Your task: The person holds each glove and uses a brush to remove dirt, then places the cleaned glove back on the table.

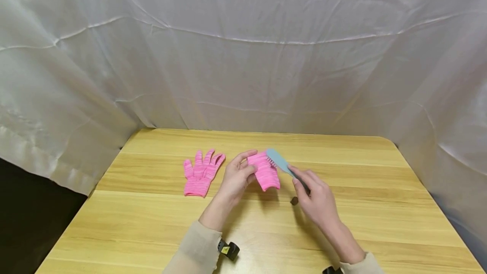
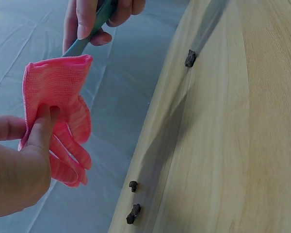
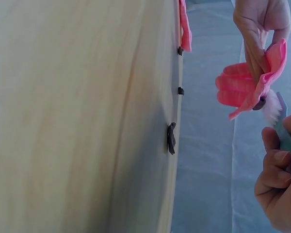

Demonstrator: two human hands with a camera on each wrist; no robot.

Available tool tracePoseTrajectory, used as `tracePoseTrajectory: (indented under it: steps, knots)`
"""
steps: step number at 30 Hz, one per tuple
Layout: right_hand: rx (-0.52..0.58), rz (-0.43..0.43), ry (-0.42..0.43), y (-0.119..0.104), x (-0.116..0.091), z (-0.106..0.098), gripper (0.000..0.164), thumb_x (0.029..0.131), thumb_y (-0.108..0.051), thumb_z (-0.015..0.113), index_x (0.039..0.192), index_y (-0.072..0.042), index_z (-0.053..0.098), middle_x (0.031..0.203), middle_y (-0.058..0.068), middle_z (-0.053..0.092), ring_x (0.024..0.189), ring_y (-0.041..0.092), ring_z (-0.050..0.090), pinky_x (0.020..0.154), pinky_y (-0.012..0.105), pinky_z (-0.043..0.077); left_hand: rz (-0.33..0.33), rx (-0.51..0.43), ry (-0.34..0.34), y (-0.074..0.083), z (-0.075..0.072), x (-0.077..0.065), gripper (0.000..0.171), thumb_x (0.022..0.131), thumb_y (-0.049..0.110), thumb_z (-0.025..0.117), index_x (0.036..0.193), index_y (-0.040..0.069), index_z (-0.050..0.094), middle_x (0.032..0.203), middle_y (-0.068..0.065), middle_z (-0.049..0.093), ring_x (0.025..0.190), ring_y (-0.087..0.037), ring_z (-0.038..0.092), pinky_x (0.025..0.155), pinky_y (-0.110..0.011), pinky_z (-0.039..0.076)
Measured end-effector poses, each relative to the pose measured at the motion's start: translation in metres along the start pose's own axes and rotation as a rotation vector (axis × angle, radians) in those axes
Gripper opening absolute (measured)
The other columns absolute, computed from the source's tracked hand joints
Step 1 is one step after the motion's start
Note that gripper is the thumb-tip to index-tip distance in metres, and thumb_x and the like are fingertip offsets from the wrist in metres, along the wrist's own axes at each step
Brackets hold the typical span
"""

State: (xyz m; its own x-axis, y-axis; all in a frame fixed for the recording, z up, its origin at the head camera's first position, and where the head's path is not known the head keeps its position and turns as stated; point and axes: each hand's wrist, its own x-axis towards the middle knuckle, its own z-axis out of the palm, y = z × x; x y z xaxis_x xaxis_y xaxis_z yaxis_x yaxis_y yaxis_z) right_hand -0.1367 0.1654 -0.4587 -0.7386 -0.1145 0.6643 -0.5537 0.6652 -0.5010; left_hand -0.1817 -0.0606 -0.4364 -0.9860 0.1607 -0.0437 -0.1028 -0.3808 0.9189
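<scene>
A pink knitted glove (image 1: 267, 176) is held up over the table by my left hand (image 1: 234, 179), its thumb pressing the fabric. In the left wrist view, the glove's fingers (image 2: 70, 162) hang below that grip and its cuff is uppermost. My right hand (image 1: 316, 198) grips the handle of a blue-green brush (image 1: 279, 160), whose pale bristles (image 3: 272, 109) face the glove right at its surface. Between bristles and fabric a dark lump (image 3: 260, 104) shows in the right wrist view. A matching pink glove (image 1: 199, 174) lies flat on the table, left of my left hand.
On the wooden table (image 1: 133, 223) sit several small dark crumbly lumps, one of them (image 1: 294, 201) below the brush and others (image 2: 133, 213) nearby in the left wrist view. A pale grey curtain (image 1: 243, 71) encloses the table's back and sides.
</scene>
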Motion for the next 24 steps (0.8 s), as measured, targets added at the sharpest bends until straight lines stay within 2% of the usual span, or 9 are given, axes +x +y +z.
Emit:
tracePoseTrajectory:
  steps: [11, 19, 24]
  knots:
    - [-0.058, 0.088, -0.007, -0.0018, 0.0019, -0.0020, 0.038, 0.094, -0.004, 0.070, 0.130, -0.015, 0.074, 0.091, -0.003, 0.069, 0.061, 0.003, 0.044, 0.047, 0.021, 0.038, 0.005, -0.003, 0.001, 0.0018, -0.0003, -0.0001, 0.052, 0.094, -0.013, 0.052, 0.145, -0.003, 0.051, 0.133, -0.025, 0.064, 0.098, -0.016, 0.068, 0.085, -0.024, 0.062]
    - [-0.086, 0.148, 0.005, 0.0010, 0.0016, -0.0044, 0.039, 0.093, -0.004, 0.073, 0.131, -0.012, 0.073, 0.094, 0.003, 0.070, 0.059, 0.005, 0.043, 0.046, 0.022, 0.037, 0.005, -0.014, 0.007, 0.0033, -0.0002, -0.0001, 0.053, 0.094, -0.014, 0.051, 0.146, -0.003, 0.051, 0.132, -0.025, 0.064, 0.099, -0.015, 0.069, 0.087, -0.027, 0.061]
    - [-0.075, 0.152, 0.033, 0.0008, 0.0015, -0.0053, 0.038, 0.093, -0.004, 0.073, 0.130, -0.013, 0.073, 0.092, 0.000, 0.068, 0.058, 0.006, 0.043, 0.045, 0.022, 0.036, 0.008, -0.009, 0.003, 0.0019, -0.0011, 0.0007, 0.052, 0.094, -0.014, 0.051, 0.145, -0.004, 0.051, 0.132, -0.025, 0.063, 0.099, -0.015, 0.068, 0.089, -0.028, 0.061]
